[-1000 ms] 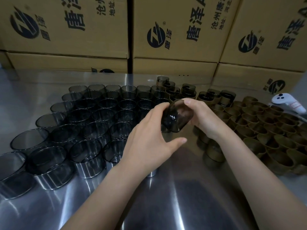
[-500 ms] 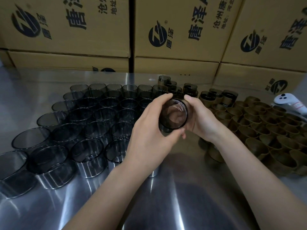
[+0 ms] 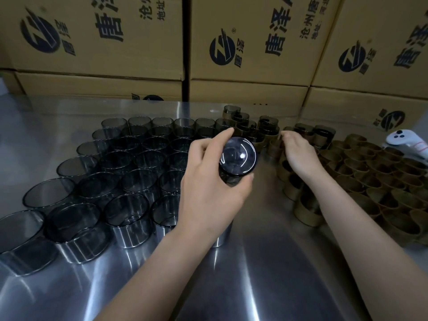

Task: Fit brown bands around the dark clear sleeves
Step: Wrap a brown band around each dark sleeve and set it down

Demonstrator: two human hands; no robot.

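My left hand [image 3: 208, 181] grips one dark clear sleeve [image 3: 238, 158] above the steel table, its round opening turned toward me. I cannot tell whether a band is on it. My right hand [image 3: 298, 154] hovers apart from it to the right, fingers loosely curled and holding nothing, over the brown bands [image 3: 370, 179] massed on the right. Many bare dark sleeves [image 3: 129, 181] stand in rows on the left. Several sleeves wearing brown bands [image 3: 250, 130] stand at the back centre.
Stacked cardboard boxes [image 3: 243, 42] wall off the back of the steel table [image 3: 231, 286]. A white handheld controller [image 3: 407, 144] lies at the far right edge beside the bands.
My right hand has let go of the sleeve and moved right toward the brown bands. My left hand alone now holds the sleeve, turned more toward me.
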